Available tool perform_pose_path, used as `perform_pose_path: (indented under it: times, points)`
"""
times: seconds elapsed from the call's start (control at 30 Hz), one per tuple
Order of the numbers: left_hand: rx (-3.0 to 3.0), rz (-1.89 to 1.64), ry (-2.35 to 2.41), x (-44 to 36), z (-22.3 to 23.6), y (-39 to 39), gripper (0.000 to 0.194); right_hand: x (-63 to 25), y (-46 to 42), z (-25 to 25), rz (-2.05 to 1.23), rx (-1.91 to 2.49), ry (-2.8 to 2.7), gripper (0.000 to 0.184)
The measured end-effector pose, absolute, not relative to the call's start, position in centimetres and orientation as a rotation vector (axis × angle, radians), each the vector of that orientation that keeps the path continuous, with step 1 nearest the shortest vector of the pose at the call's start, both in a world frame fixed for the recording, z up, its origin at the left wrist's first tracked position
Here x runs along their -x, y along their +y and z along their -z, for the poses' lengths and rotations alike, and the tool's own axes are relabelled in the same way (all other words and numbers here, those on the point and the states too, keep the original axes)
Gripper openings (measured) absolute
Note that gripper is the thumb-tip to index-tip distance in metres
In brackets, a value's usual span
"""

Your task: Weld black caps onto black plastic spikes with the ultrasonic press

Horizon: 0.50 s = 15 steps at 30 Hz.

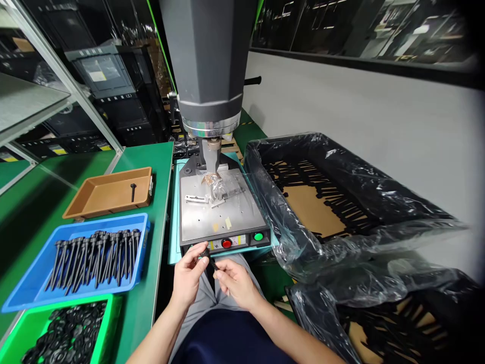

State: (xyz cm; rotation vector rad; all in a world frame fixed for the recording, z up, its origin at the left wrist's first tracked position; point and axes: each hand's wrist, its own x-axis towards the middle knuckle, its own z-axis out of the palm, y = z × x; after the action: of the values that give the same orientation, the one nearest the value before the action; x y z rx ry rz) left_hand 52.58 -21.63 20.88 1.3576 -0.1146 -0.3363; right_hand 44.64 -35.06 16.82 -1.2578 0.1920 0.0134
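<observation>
Held part: we hold a short black part, partly hidden by fingertips, above our lap and just before the machine's control panel.
Left hand: thumb and forefinger pinch the upper end of the part.
Right hand: thumb and fingers pinch the lower end; the other fingers curl inward.
Panel controls: we see a red button near the middle and a green button toward the right.
Base plate: bare metal, bearing a slotted bar and a fixture under clear film.
Machine head: grey housing, with its tapered tool pointing down at the fixture.
Left bench: green top, to our left, carrying three containers.
Blue tray: a row of black stemmed parts with thicker upper ends.
Green bin: nearest us, heaped with black rings.
Brown tray: farthest back, one black stemmed piece inside.
Right side: two film-lined crates hold dark parts over cardboard.
</observation>
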Motion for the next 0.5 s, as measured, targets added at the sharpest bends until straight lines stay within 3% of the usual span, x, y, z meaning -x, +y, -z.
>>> perform_pose_path:
  times: [0.5]
  points:
    - [-1.381, 0.444, -0.249, -53.2, -20.2, -26.8, 0.027, -48.2, -39.3, -16.3, -0.022, 0.966, 0.279, 0.043]
